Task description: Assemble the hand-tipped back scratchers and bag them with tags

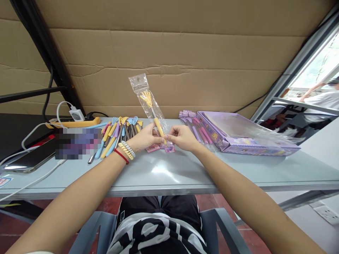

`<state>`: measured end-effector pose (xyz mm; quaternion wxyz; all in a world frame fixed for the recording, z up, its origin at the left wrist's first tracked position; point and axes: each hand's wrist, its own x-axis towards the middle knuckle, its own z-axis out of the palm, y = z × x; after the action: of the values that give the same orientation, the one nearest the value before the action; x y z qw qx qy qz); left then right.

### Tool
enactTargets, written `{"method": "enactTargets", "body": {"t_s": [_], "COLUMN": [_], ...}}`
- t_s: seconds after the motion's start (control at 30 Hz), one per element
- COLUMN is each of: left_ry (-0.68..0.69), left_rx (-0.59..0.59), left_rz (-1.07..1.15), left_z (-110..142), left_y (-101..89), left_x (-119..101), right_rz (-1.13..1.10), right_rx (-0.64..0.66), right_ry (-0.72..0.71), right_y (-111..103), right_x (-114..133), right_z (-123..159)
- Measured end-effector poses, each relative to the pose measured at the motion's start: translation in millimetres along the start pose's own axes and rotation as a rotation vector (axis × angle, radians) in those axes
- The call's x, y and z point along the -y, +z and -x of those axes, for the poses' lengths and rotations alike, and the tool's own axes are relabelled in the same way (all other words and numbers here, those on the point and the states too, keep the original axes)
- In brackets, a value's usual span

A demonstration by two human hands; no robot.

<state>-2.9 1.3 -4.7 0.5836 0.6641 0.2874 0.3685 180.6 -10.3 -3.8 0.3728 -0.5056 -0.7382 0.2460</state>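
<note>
1. Gripping the yellow scratcher in its clear bag, that's the left hand, just left of centre frame!
2. Right hand pinches at the handle's lower end.
3. Loose scratchers crowd the counter, centre-left; bagged ones lie centre-right, beside the purple box.

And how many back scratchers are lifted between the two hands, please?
1: a yellow back scratcher in a clear bag, its handle held by the left hand, the right hand at its lower end. No second one shows there.
</note>
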Motion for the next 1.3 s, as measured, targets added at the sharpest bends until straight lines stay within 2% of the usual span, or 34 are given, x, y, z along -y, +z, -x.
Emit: {"method": "enactTargets", "body": {"t_s": [0.17,0.27,0.37,0.47,0.63,0.7,1.0,1.1,1.3], "left_ry": [-0.008,-0.034,-0.063,-0.113,-0.223,-0.239,-0.206,-0.200,-0.231], "left_rx": [-0.023,-0.032,-0.022,-0.020,-0.083,-0.085,0.002,0.010,0.021], "left_rz": [0.018,0.045,0.055,0.062,0.093,0.077,0.051,0.049,0.139], "left_z": [0.8,1.3,1.6,1.5,1.0,0.7,3.0,2.8,2.3], "left_y": [1.5,2.7,4.0,5.5,6.2,5.6,4.6,4.3,5.0], "left_x": [-1.1,-2.1,-2.9,-3.9,-6.6,-7.1,-7.3,-6.2,-5.6], "right_rz": [-0.122,-0.271,-0.318,-0.292,-0.209,-0.162,-0.157,-0.101,0.165], "right_rx": [0.053,0.098,0.158,0.149,0.123,0.139,0.291,0.267,0.177], "right_ry": [0.019,0.085,0.156,0.172,-0.020,-0.051,-0.004,0.010,-0.031], "right_y": [-0.1,-0.7,-1.6,-1.4,0.9,1.5,-2.8,-3.0,-2.9], "right_x": [-3.2,-3.4,-1.8,-0.7,-4.9,-6.5,-0.8,-0.9,-1.5], "right_z": [0.9,0.8,0.8,1.7,2.3,2.0,4.2,4.8,4.9]}}
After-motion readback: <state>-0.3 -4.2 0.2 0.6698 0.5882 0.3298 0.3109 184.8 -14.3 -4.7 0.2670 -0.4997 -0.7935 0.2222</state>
